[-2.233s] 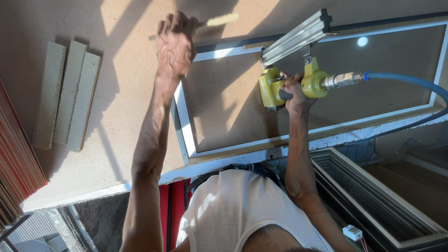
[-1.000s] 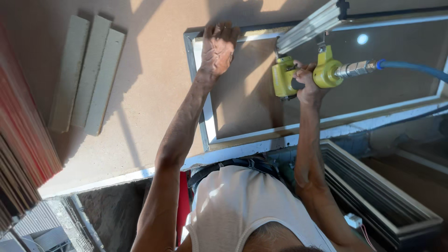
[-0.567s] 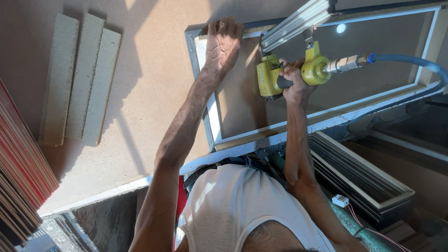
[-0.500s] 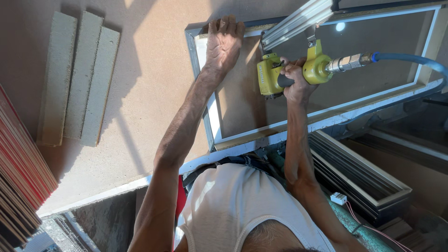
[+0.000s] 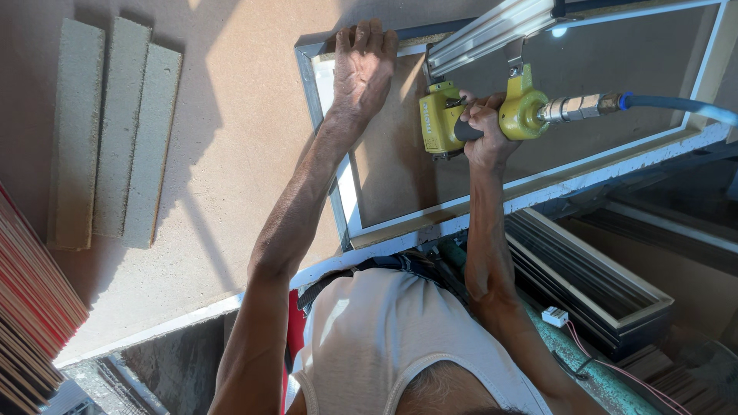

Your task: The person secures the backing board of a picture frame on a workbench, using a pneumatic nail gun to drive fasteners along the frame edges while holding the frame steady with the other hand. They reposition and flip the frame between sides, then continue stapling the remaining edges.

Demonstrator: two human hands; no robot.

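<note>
Two hands: left pressing frame, right gripping yellow nail gun.

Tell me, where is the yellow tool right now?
The yellow air tool is in the upper middle of the head view, gripped by the right hand over the framed panel, with the left hand just beside it.

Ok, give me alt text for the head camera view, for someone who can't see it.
Seen from above, a person's right hand grips a yellow air nailer on a blue hose, while the left hand presses flat on a framed panel. Three pale strips lie on the workbench.
</note>
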